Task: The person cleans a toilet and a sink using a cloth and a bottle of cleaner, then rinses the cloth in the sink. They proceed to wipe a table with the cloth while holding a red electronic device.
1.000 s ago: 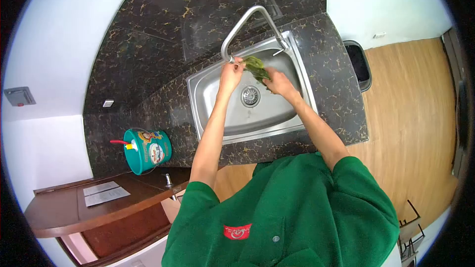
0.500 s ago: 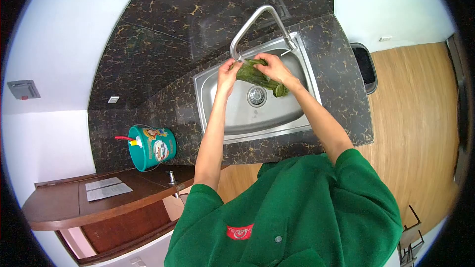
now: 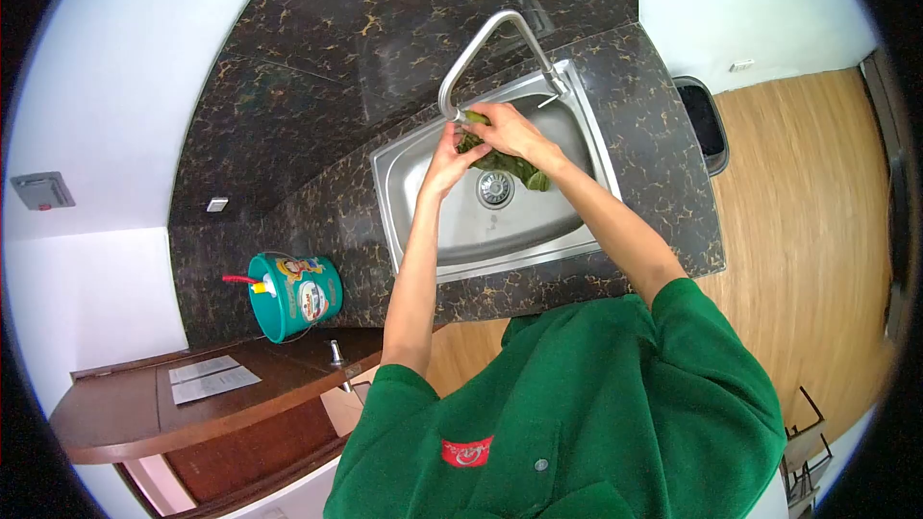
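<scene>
Left hand [image 3: 447,163] and right hand [image 3: 517,135] both pinching limp green bundle [image 3: 519,169] at faucet [image 3: 536,46] outlet, teal bucket [image 3: 298,303] well left of faucet, bin [image 3: 702,125] right

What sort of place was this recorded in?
Probably a kitchen or pantry corner, though whether home or workplace is unclear. A stainless steel sink is set into a dark, marbled counter, a tall faucet arches over it, and leafy greens are held above the basin.
</scene>
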Motion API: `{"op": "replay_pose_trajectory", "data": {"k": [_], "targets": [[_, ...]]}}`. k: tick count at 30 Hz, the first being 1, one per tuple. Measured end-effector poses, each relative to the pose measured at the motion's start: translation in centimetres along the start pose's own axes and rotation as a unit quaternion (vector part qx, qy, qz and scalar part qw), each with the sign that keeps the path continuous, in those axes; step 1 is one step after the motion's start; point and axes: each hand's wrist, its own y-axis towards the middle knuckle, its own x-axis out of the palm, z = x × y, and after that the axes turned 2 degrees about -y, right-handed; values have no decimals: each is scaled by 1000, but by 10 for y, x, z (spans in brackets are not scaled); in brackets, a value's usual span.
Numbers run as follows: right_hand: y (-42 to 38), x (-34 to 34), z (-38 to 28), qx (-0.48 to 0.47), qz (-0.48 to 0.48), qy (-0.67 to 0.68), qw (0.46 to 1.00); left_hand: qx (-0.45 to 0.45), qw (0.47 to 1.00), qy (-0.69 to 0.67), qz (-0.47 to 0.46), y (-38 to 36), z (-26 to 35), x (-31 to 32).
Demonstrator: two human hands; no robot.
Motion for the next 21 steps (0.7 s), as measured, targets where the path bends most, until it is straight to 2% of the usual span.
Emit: {"op": "replay_pose_trajectory", "data": {"k": [2, 5, 7, 8, 9, 11, 13, 15, 16, 18, 19, 21], "targets": [[2, 2, -2, -30, 12, 81, 996, -8, 999, 34, -8, 5, -4, 4], [6, 3, 5, -78, -9, 174, 982, -11, 983, 183, -10, 23, -14, -6], [5, 1, 11, -79, -21, 233, 969, -32, 991, 130, 14, 24, -3, -4], [3, 0, 13, -17, -90, 324, 941, -26, 996, 77, 27, 22, 2, -5], [6, 8, 32, -34, -92, 231, 968, -21, 999, 25, 40, 21, 10, -5], [-1, 27, 52, -21, -76, 133, 988, -34, 991, -116, 54, 21, 21, -14], [-3, 33, 50, 25, -117, 118, 986, -14, 973, -222, 59, 20, 33, -27], [-7, 28, 47, 92, -180, 63, 977, 1, 971, -200, 130, 16, 52, -47], [-4, 51, 88, 62, -137, 85, 985, 27, 960, -241, 140, 7, 75, -51], [-8, 45, 106, 98, -135, 31, 985, 60, 937, -295, 174, -14, 103, -65], [-9, 44, 104, 115, -135, 3, 984, 78, 923, -330, 184, -28, 114, -67], [-5, 36, 83, 186, -120, 3, 975, 50, 910, -357, 207, -44, 99, -73]]}}
